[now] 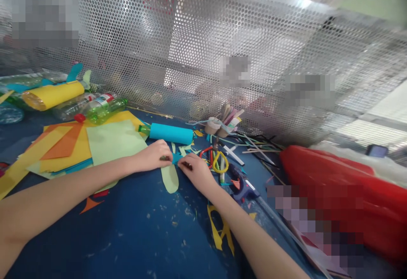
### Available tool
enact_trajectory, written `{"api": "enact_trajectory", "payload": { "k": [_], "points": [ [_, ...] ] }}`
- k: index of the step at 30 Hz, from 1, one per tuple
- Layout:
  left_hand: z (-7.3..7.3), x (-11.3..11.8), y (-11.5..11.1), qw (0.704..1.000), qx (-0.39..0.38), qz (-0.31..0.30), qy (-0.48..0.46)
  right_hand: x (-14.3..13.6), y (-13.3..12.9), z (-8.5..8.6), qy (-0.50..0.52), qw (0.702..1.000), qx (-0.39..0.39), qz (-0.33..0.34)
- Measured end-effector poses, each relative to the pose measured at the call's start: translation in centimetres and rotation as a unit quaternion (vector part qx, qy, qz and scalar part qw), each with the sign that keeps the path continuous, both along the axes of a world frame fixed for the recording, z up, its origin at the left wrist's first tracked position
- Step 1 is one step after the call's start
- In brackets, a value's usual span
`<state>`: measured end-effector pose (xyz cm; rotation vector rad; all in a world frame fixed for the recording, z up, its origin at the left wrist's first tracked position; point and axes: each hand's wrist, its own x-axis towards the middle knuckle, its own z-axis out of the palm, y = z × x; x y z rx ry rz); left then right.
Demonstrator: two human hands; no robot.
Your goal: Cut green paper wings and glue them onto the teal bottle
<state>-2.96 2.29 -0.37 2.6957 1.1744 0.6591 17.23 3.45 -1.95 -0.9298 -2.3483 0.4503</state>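
My left hand (pixel 156 156) is closed, its fingertips pinching the left end of a small blue paper piece (pixel 176 158). From the right, my right hand (pixel 195 169) pinches the other end of that piece with thumb and finger. A pale green rounded paper strip (pixel 170 179) hangs down below the blue piece, between the hands. Just behind them lies a green bottle (pixel 144 129) wrapped in blue paper (pixel 171 133). Yellow-handled scissors (pixel 220 162) rest right beside my right hand.
Coloured paper sheets (pixel 116 137), plastic bottles (pixel 106 108) and a yellow-wrapped bottle (pixel 55 94) lie left. Cups of sticks (pixel 213 125), a glue gun (pixel 244 188) and a red bag (pixel 333 194) are right. A perforated metal screen (pixel 203 29) stands behind the blue table (pixel 143 236).
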Motion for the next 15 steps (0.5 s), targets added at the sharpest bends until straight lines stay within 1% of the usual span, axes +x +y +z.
{"api": "enact_trajectory", "payload": {
  "k": [6, 8, 15],
  "points": [
    [-0.10, -0.07, -0.15, 1.000, 0.023, -0.014, 0.012, 0.05, 0.05, 0.33, -0.015, 0.998, -0.038, -0.041],
    [-0.09, -0.02, -0.25, 1.000, 0.023, -0.010, 0.010, 0.02, 0.04, 0.42, -0.014, 0.998, -0.046, -0.047],
    [-0.08, 0.03, -0.14, 0.998, -0.045, 0.038, -0.028, -0.07, 0.00, 0.72, -0.012, 0.996, -0.067, -0.063]
  ]
}}
